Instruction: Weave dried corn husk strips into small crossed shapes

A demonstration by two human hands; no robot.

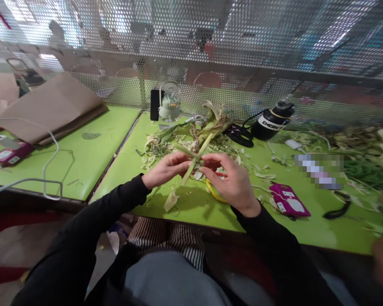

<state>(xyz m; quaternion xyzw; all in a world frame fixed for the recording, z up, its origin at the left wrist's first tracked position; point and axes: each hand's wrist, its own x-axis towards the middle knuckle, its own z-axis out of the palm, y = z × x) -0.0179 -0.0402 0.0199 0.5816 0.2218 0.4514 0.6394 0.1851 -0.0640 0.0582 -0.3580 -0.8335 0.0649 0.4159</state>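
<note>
Between my two hands, above the table, is a cross of green-yellow corn husk strips [196,160], its arms sticking out several ways. My left hand [170,168] pinches it from the left with the fingers curled. From the right, my right hand [230,180] grips it between thumb and fingers. Beneath the right hand lies a yellow curved thing [214,192] with a red part near it, mostly hidden. Husk scraps [156,146] and a bunch of dried husks [215,119] lie just beyond the hands. One loose pale husk piece [170,200] rests near the table's front edge.
The green table [115,187] meets a perforated metal screen [140,63]. Behind the scraps stand a pale green bottle [170,106], a dark phone [155,104] and a tilted black bottle [271,123]. A magenta device [289,199] lies right; brown paper [57,102] and a cable [47,157] lie left.
</note>
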